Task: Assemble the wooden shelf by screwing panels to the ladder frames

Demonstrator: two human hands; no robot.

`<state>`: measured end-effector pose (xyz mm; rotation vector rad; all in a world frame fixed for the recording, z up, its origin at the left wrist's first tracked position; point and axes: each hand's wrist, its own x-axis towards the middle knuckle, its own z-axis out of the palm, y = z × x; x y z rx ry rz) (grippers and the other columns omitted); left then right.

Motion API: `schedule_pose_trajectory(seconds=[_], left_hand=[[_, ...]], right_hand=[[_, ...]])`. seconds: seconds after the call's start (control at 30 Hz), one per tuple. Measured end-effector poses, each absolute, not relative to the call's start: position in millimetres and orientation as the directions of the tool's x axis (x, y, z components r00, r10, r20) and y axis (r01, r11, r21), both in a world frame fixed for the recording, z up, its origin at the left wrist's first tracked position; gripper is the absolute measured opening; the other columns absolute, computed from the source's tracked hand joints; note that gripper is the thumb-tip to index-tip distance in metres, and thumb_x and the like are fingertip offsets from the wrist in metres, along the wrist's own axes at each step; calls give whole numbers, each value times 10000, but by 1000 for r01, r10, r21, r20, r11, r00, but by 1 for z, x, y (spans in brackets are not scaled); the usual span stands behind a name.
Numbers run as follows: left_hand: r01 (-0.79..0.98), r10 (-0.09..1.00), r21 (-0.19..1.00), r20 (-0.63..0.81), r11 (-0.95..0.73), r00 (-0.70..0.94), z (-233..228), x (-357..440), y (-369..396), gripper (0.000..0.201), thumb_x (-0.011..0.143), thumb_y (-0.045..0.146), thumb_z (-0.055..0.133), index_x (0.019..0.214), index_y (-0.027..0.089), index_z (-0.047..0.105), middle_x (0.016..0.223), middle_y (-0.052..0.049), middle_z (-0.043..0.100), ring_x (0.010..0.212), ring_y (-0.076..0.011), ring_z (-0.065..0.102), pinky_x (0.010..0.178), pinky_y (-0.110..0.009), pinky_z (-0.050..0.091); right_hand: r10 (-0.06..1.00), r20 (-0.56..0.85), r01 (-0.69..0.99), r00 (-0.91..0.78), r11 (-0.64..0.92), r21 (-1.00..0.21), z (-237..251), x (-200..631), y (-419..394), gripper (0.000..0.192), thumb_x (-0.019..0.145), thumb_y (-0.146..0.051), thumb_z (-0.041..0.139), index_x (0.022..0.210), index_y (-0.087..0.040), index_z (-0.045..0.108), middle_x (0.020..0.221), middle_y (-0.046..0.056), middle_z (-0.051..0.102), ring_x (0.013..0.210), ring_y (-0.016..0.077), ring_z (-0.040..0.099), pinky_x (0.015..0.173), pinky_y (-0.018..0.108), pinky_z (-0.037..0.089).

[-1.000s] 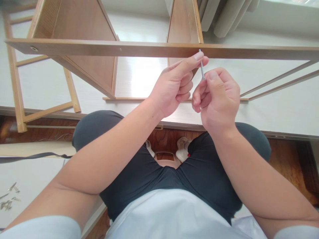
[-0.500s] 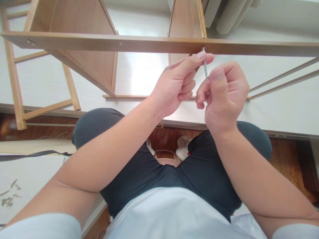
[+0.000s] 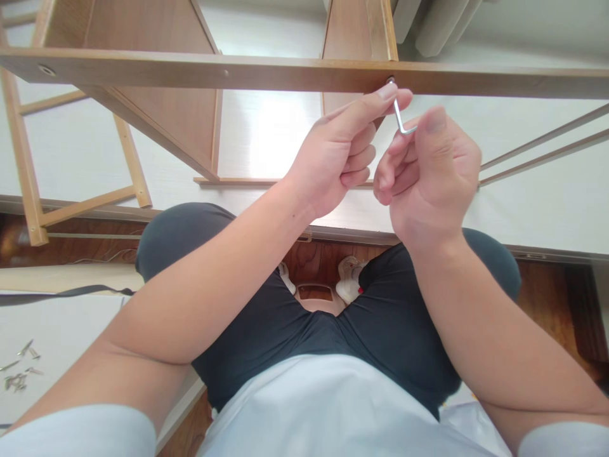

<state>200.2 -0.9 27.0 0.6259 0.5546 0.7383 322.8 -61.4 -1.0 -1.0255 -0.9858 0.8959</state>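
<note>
An L-shaped silver hex key [image 3: 399,117] reaches from a bolt head [image 3: 390,80] in the long wooden rail [image 3: 295,72]. My left hand [image 3: 339,143] pinches the key's upper shaft between thumb and index finger, close to the rail. At the bent short arm, my right hand [image 3: 431,168] grips the end with thumb and curled fingers. Behind the rail, a wooden panel [image 3: 349,28] stands where the bolt sits. How deep the bolt is seated cannot be made out.
A larger wooden panel [image 3: 147,32] joins the rail at left. A ladder-like wooden frame [image 3: 76,212] lies beyond it. Several loose screws [image 3: 19,381] rest on the white surface [image 3: 61,324] at lower left. Thin wooden slats [image 3: 547,136] extend at right.
The hex key has turned, its short arm now pointing right. My right hand has moved slightly right and up with it, while my left hand keeps its pinch near the bolt.
</note>
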Motion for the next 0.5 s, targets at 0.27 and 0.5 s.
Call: schedule_pose_trajectory(seconds=[0.27, 0.5], left_hand=[[-454, 725, 594, -365, 665, 584, 24, 200, 0, 209, 825, 339, 833, 964, 213, 741, 481, 85, 358, 388, -32, 365, 371, -178, 235], [-506, 696, 479, -483, 718, 531, 23, 201, 0, 202, 836, 355, 811, 996, 249, 748, 463, 67, 398, 394, -59, 402, 360, -195, 248]], right_hand=[[942, 184, -174, 280, 239, -955, 9, 318, -67, 355, 956, -559, 655, 777, -253, 642, 540, -17, 521, 428, 132, 427, 395, 298, 259], [945, 170, -282, 281, 250, -926, 11, 312, -68, 341, 954, -487, 656, 728, -233, 625, 517, -17, 499, 407, 132, 381, 373, 302, 189]])
